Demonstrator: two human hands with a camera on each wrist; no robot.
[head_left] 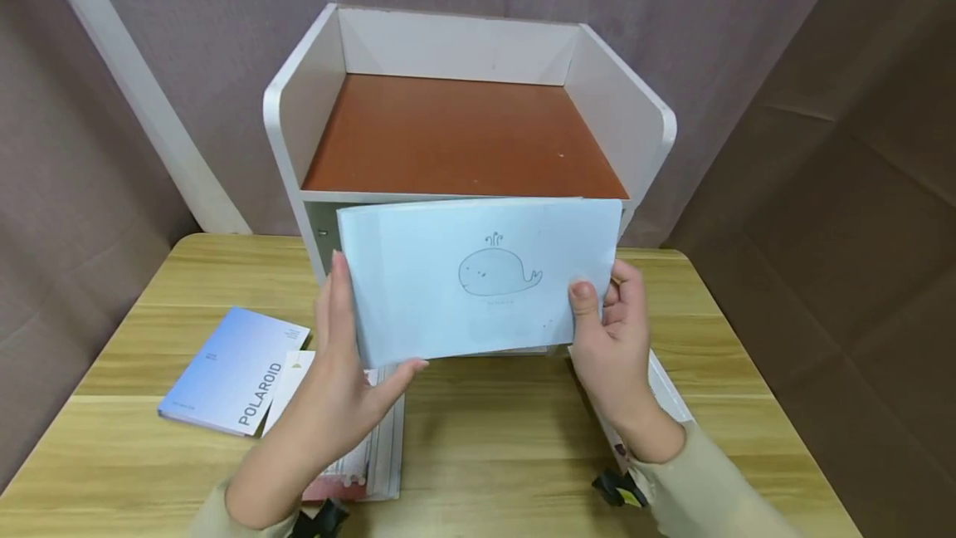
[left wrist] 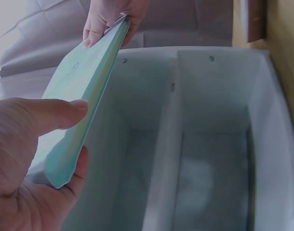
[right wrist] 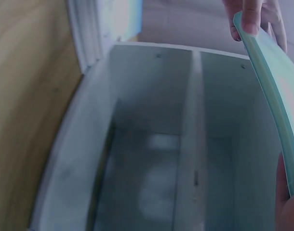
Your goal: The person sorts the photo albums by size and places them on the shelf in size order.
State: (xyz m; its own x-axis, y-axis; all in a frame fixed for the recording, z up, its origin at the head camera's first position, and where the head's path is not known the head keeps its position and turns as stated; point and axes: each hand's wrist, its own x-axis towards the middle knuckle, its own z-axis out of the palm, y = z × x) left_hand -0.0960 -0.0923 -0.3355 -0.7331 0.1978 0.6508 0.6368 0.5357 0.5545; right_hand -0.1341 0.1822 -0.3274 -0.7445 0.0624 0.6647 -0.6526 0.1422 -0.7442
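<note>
A pale blue notebook with a small line drawing of a whale on its cover is held up in front of the shelf, tilted slightly. My right hand grips its right edge, thumb on the cover and fingers curled behind. At the lower left corner, my left hand holds it between the thumb below and fingers along the left side. The left wrist view shows that hand with its thumb over the notebook near the edge. In the right wrist view the notebook's page edges face the camera.
A white shelf unit with a brown top board stands at the table's back. Its lower part has compartments split by a divider. A blue POLAROID book and other booklets lie left on the wooden table; a white-edged book lies right.
</note>
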